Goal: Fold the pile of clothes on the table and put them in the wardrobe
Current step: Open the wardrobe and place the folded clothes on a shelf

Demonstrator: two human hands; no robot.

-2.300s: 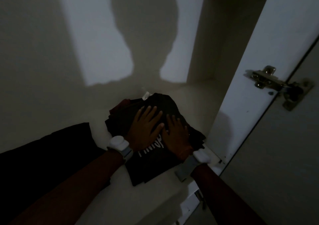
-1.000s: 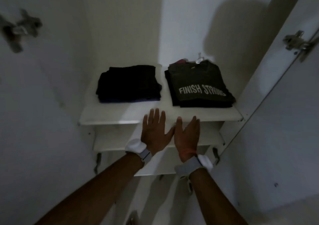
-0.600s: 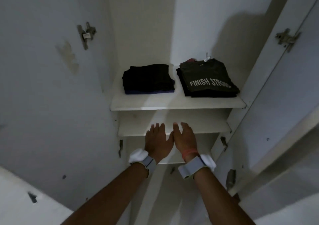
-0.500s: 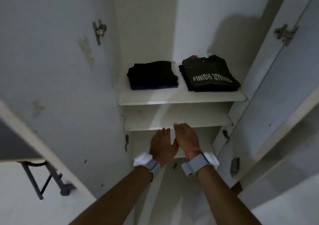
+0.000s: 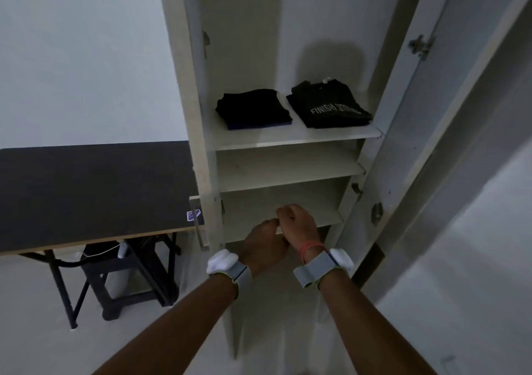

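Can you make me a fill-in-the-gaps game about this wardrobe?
One shelf holds ___ folded piles.
The lettered shirt lies to the ___ of the black pile.
The left hand and right hand hold ___.
Missing words: two; right; nothing.

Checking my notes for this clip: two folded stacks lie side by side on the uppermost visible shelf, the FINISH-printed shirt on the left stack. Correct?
Not quite: the head view shows the FINISH-printed shirt topping the right stack; the left stack is plain black. Both do lie side by side on the uppermost visible shelf.
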